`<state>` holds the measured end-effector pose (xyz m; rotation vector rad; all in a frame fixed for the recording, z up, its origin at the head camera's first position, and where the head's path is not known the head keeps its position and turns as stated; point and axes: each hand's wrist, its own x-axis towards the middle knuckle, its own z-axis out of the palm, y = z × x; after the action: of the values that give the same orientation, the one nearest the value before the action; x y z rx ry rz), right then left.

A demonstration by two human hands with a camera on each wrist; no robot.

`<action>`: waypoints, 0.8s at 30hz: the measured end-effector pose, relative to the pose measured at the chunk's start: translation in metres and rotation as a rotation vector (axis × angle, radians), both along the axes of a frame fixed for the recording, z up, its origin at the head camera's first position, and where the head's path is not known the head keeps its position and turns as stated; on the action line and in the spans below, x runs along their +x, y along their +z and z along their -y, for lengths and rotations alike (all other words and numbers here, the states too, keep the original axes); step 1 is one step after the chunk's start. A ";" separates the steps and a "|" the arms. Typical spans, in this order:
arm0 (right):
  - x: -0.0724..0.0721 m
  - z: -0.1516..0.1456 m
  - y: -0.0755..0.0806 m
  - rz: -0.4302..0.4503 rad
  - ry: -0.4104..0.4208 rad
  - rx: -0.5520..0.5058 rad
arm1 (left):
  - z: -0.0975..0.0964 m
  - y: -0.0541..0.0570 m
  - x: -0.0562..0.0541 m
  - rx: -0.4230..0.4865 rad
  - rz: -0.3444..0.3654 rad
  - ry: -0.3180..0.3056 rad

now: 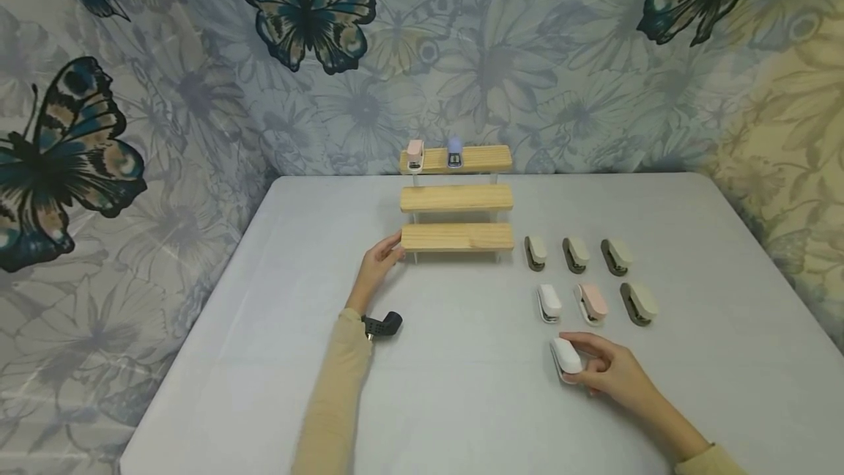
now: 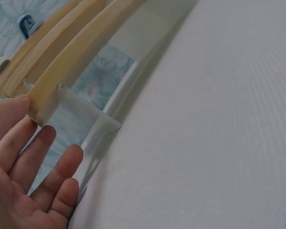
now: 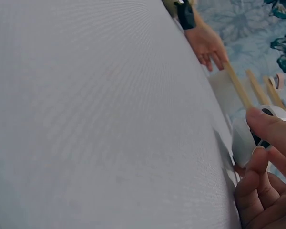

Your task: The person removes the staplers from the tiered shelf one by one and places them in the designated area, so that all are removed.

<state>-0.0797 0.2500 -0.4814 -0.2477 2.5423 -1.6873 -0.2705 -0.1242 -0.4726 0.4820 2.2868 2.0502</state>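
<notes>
My right hand (image 1: 613, 371) pinches a small white stapler (image 1: 566, 356) between thumb and fingers, low over the table at the near right. In the right wrist view, part of this stapler (image 3: 243, 138) is hidden behind the thumb. A three-tier stand with wooden shelves (image 1: 457, 238) is at the middle of the table. At its left end, my left hand (image 1: 381, 259) holds the lowest shelf by its edge. The left wrist view has the thumb and index fingertip at that board's end (image 2: 40, 107), the other fingers loosely spread. A pink stapler (image 1: 415, 155) and a blue-purple stapler (image 1: 455, 152) stand on the top shelf.
Right of the stand, several green staplers (image 1: 576, 255) lie in two rows on the white table (image 1: 461, 387). The nearer row also has a white stapler (image 1: 549, 303) and a pink stapler (image 1: 592, 303). Behind the table hangs a butterfly-patterned backdrop (image 1: 488, 72).
</notes>
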 end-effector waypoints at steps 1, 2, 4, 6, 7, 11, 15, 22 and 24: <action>0.000 0.000 0.000 -0.004 -0.003 0.008 | -0.001 0.001 0.000 -0.007 -0.001 0.002; 0.001 0.000 -0.001 -0.008 -0.006 0.019 | -0.001 0.001 0.000 -0.012 0.001 0.005; 0.001 0.000 0.000 -0.014 -0.011 0.035 | -0.002 0.002 0.001 -0.022 0.004 0.006; 0.002 -0.001 -0.001 -0.023 -0.012 0.045 | -0.003 0.003 0.001 -0.032 0.004 0.008; 0.002 -0.001 -0.001 -0.028 -0.012 0.048 | -0.003 0.003 0.001 -0.037 0.002 0.008; 0.002 -0.001 -0.003 -0.063 -0.002 0.058 | -0.004 0.000 -0.002 -0.031 -0.021 0.000; 0.003 0.003 0.003 -0.107 0.014 0.060 | 0.000 -0.011 -0.007 -0.028 -0.029 0.024; 0.009 0.015 0.023 -0.127 -0.009 0.062 | 0.003 -0.026 -0.013 -0.051 0.001 0.049; 0.009 0.015 0.021 -0.122 -0.019 0.076 | 0.003 -0.025 -0.012 -0.049 0.017 0.041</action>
<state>-0.0705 0.2350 -0.4605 -0.3328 2.6976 -1.6260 -0.2825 -0.1271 -0.4976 0.4173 2.3508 2.0030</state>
